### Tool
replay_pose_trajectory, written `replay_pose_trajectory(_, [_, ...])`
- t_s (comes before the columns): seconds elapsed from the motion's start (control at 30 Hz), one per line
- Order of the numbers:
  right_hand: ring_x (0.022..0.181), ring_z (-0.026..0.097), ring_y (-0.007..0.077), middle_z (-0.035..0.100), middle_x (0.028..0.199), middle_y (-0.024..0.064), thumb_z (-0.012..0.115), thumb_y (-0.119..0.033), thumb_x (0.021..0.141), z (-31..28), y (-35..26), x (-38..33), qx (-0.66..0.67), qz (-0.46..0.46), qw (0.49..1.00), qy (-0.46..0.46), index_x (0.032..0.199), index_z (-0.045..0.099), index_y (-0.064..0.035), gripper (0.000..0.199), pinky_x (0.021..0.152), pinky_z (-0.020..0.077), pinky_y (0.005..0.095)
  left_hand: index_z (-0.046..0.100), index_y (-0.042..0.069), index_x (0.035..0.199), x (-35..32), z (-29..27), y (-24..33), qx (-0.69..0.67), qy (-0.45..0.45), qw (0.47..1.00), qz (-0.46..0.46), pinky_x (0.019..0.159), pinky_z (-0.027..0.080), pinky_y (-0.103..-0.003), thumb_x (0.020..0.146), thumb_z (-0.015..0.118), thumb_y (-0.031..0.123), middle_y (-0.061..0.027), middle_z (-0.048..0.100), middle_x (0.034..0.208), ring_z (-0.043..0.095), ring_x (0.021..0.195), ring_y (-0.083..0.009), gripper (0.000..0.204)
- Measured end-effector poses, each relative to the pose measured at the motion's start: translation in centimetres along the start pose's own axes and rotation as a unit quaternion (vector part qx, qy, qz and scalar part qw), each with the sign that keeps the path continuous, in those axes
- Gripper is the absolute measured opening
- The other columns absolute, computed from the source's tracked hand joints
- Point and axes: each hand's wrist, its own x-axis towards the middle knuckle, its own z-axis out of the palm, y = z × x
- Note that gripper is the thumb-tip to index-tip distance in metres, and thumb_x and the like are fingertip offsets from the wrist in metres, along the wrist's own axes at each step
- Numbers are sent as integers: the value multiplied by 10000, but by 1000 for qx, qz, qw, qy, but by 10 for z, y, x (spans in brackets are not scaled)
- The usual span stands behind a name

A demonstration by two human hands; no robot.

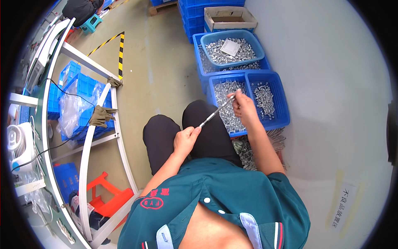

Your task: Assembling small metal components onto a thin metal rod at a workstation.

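Observation:
A thin metal rod (214, 113), with a thicker stretch near its lower end, runs slantwise over my lap. My left hand (185, 142) pinches its lower end between thumb and fingers. At the upper end, my right hand (245, 108) is closed round the rod with its fingertips, above a blue divided basket (283, 83). Small shiny metal parts (230, 118) fill the basket's left compartment, partly hidden by my right hand. A smaller heap of short metal pieces (264, 99) lies in the right compartment.
Behind stands a light-blue tub (202, 40) of metal pieces with a white card (230, 47) on top. An open carton (211, 14) is farther back. Below the basket lie long thin metal rods (275, 140). A white-framed bench (85, 182) and orange stool (110, 201) stand left.

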Motion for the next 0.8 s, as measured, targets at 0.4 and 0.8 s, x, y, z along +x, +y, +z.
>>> replay_pose_trajectory(0.4, [801,618,170,614,986,143,504,-21,888,-39,27,9,122,103,987,-12,1065,537,35,188,684,545,273,443,30,598,1,-1,0,-9,-11,1000,-20,446,313,-393,878,551,427,-128,389,496,366,438,-263,498])
replay_pose_trajectory(0.8, [531,429,68,532,734,38,557,-261,917,-50,10,27,324,97,939,-60,916,551,-78,183,391,294,171,450,31,602,-2,-3,-1,0,-16,1000,-4,448,328,-395,879,547,428,-132,397,499,381,439,-274,494])
